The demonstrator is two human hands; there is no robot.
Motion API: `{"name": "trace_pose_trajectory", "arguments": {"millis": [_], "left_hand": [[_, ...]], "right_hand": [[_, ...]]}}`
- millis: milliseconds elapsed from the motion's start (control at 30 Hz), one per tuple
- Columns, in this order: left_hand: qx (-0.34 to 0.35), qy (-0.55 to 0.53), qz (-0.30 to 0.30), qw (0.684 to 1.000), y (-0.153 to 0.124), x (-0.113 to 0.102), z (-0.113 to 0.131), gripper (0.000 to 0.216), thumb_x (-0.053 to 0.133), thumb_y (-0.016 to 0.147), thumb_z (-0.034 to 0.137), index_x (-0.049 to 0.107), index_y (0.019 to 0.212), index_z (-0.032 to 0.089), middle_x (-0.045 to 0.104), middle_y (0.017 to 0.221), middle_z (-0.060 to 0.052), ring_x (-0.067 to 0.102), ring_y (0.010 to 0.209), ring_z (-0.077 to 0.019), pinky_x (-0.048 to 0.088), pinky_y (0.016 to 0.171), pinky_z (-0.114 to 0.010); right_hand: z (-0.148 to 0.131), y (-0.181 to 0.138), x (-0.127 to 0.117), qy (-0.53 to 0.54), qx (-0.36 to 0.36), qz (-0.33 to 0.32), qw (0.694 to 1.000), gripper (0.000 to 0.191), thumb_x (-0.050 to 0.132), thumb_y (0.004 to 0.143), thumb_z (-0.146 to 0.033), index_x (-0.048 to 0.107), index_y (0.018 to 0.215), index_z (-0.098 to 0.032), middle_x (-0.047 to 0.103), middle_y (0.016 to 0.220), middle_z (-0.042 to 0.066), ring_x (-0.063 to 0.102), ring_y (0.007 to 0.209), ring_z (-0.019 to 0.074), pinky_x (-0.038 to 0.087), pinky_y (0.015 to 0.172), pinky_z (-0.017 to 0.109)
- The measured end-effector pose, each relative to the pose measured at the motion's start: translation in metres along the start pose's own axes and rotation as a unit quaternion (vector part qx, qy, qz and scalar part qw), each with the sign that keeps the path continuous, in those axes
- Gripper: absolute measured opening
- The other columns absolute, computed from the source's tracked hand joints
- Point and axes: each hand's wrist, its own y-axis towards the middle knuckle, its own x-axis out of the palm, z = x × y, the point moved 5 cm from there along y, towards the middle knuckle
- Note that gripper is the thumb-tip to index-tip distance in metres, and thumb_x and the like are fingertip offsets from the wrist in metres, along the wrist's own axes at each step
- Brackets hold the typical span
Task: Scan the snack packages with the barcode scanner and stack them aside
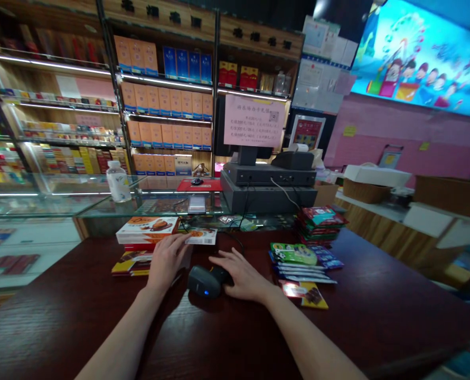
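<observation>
My left hand (167, 259) is closed on the left end of a white and orange snack box (204, 236), whose printed side bears a barcode. Beside that hand are a larger orange and white box (147, 228) and a stack of yellow and brown chocolate bars (130, 262). A black barcode scanner (204, 282) with a small blue light lies on the dark wooden counter (195, 343). My right hand (243, 275) rests at the scanner's handle, its fingers stretched out and apart; part of the handle is hidden beneath it.
Right of my hands lie green and blue snack packets (298, 258), a chocolate bar (304, 294) and a pile of red packets (321, 224). Behind are a glass counter (156, 203), a clear bottle (118, 182) and a register (269, 192) with a pink sign (253, 121).
</observation>
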Motion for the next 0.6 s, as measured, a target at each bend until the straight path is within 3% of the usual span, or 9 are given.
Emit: {"name": "trace_pose_trajectory", "arguments": {"millis": [200, 333, 600], "left_hand": [[-0.008, -0.003, 0.002, 1.000, 0.000, -0.002, -0.001, 0.034, 0.047, 0.097, 0.040, 0.065, 0.120, 0.024, 0.071, 0.112, -0.009, 0.064, 0.105, -0.0240, 0.049, 0.095, -0.043], [-0.010, -0.015, 0.003, 1.000, 0.002, -0.003, 0.000, 0.031, 0.046, 0.098, 0.038, 0.065, 0.117, 0.022, 0.068, 0.120, -0.010, 0.061, 0.111, -0.0247, 0.047, 0.099, -0.045], [-0.009, -0.008, 0.011, 1.000, 0.005, 0.001, 0.004, 0.029, 0.045, 0.098, 0.034, 0.062, 0.117, 0.021, 0.070, 0.114, -0.010, 0.061, 0.110, -0.0253, 0.049, 0.099, -0.046]], "right_hand": [[0.002, 0.004, 0.007, 0.005, -0.034, 0.035, 0.999, 0.075, 0.059, 0.076, -0.015, 0.041, 0.147, -0.026, 0.059, 0.139, 0.008, 0.054, 0.127, 0.0216, 0.018, 0.121, 0.053], [0.002, 0.000, -0.002, 0.017, -0.031, 0.060, 0.998, 0.070, 0.059, 0.078, -0.014, 0.044, 0.146, -0.027, 0.063, 0.133, 0.007, 0.057, 0.122, 0.0217, 0.021, 0.120, 0.052], [0.017, -0.009, -0.036, 0.097, 0.066, 0.201, 0.972, 0.060, 0.066, 0.084, -0.023, 0.049, 0.142, -0.028, 0.063, 0.132, 0.008, 0.057, 0.120, 0.0252, 0.041, 0.106, 0.046]]}}
